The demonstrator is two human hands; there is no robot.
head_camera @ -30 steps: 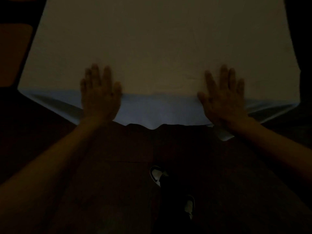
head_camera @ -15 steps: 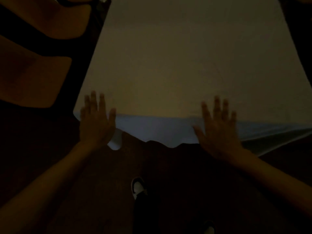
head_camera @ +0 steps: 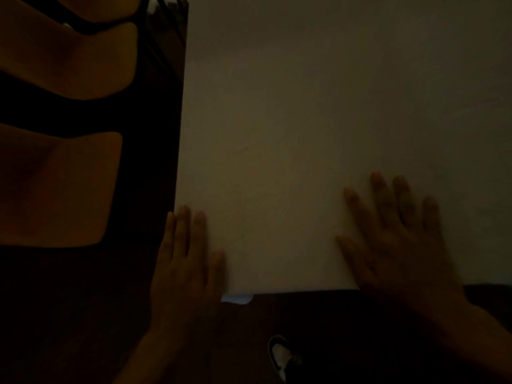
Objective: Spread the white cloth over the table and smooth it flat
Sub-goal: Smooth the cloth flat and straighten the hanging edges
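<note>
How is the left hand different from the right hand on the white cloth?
The left hand lies at the white cloth's left corner, partly past its side edge; the right hand lies fully on the cloth, farther in. The left hand's fingers stay close together; the right hand's fingers are spread wide. Both are flat, palm down, near the front edge.

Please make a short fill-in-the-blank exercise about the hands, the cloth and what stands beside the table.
1. Both hands lie with ____ fingers on the white cloth.
2. The left hand is at the cloth's near ____ corner.
3. The right hand holds ____.
4. A shoe shows on the ____ below.

Missing words: straight; left; nothing; floor
</note>
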